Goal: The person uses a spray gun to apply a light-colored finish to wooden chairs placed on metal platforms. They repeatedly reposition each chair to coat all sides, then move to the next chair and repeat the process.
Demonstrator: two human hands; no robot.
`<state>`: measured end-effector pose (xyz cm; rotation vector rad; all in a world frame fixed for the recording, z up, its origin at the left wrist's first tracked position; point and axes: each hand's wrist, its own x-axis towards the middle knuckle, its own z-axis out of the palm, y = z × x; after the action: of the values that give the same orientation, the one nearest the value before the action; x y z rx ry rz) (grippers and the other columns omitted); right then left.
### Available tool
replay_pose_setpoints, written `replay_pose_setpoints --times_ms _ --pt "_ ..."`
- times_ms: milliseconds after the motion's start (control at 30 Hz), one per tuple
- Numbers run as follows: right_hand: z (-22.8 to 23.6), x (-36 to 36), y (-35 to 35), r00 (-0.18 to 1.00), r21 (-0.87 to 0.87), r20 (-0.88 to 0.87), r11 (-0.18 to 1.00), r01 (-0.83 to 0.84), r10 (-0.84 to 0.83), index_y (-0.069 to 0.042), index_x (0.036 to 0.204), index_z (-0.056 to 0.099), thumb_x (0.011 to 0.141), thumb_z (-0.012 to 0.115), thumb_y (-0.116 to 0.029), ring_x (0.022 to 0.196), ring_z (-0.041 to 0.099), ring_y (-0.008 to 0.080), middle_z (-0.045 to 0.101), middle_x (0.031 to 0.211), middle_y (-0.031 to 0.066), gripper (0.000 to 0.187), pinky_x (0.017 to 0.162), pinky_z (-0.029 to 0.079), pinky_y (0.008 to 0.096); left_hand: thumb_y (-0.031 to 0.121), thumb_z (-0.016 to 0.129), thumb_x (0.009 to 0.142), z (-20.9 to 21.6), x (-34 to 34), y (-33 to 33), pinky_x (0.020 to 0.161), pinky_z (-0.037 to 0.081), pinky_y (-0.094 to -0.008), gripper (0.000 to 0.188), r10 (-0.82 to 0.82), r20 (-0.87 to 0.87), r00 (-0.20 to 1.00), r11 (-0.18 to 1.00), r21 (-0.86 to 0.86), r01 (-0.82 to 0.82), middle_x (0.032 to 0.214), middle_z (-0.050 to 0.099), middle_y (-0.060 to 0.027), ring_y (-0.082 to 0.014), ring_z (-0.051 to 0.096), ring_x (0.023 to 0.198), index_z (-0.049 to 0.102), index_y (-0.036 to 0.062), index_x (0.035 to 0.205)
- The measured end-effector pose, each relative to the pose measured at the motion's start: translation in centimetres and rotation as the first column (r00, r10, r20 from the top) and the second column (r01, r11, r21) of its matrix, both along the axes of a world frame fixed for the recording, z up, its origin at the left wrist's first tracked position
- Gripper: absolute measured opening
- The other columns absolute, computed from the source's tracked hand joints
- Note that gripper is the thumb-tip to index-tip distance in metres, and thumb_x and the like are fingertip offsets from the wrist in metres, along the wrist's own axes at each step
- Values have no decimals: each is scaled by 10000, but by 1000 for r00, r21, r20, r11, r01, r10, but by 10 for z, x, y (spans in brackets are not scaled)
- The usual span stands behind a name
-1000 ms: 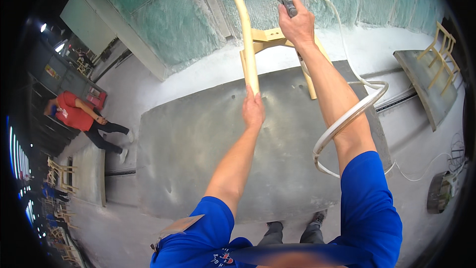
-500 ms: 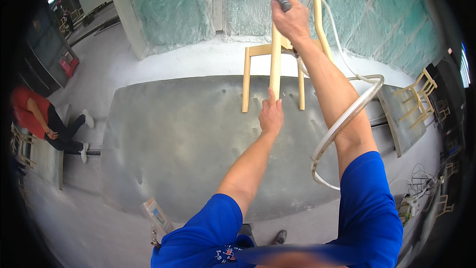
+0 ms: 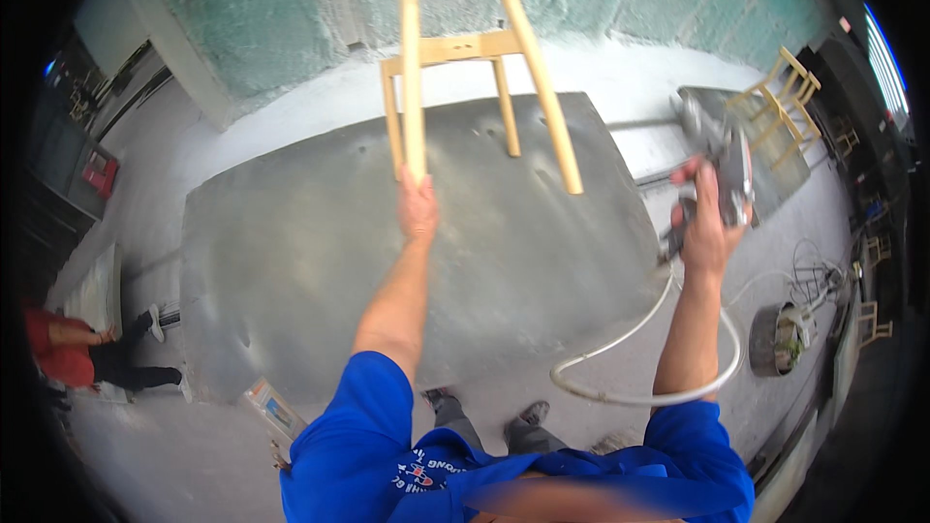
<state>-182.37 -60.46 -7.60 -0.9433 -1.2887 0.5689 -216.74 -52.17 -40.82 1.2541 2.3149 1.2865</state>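
Observation:
A pale wooden chair frame (image 3: 465,48) stands on a large grey metal tabletop (image 3: 320,281), its upper part cut off by the top edge of the view. My left hand (image 3: 418,209) is closed round the lower end of its near left leg. Off to the right, away from the chair, my right hand (image 3: 710,237) grips a metal spray gun (image 3: 737,174), smeared by motion. A whitish hose (image 3: 591,389) loops below the gun and across my right forearm.
Teal, powder-coated panels (image 3: 572,0) line the far side. At right, another wooden chair (image 3: 785,107) stands on a second grey platform (image 3: 693,107); a round bucket (image 3: 770,339) sits on the floor nearer me. A person in red (image 3: 68,349) is at far left.
My right hand has swung the spray gun from the chair's upper part down to the right. The chair appears turned and further left, and my left hand now wraps its leg.

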Motion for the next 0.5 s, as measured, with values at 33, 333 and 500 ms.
replay_pose_setpoints --times_ms 33,333,500 --pt "-10 41 -24 1000 -107 -15 994 -9 7 -35 1514 429 1019 605 -143 784 655 139 666 958 84 536 447 458 230 388 539 1030 -7 3 -7 1018 480 -516 638 17 -16 1000 1000 6 -16 1404 543 -293 -469 551 1265 335 62 1540" --pt "-73 259 -161 933 -519 -356 821 -237 44 -63 1623 183 1022 607 -344 885 669 235 627 1039 166 787 422 501 251 150 540 1027 -84 71 -92 1084 411 -499 576 163 -13 987 987 -5 -163 1407 485 -305 -456 490 1303 288 -21 1516" --pt "-95 283 -135 784 -507 -606 694 -511 134 -127 1640 93 1011 588 -488 1101 658 417 618 1135 256 878 575 663 431 122 483 1047 -109 105 -121 1101 395 -490 560 225 94 970 973 -75 -219 1422 461 -292 -434 479 1320 235 -13 1531"
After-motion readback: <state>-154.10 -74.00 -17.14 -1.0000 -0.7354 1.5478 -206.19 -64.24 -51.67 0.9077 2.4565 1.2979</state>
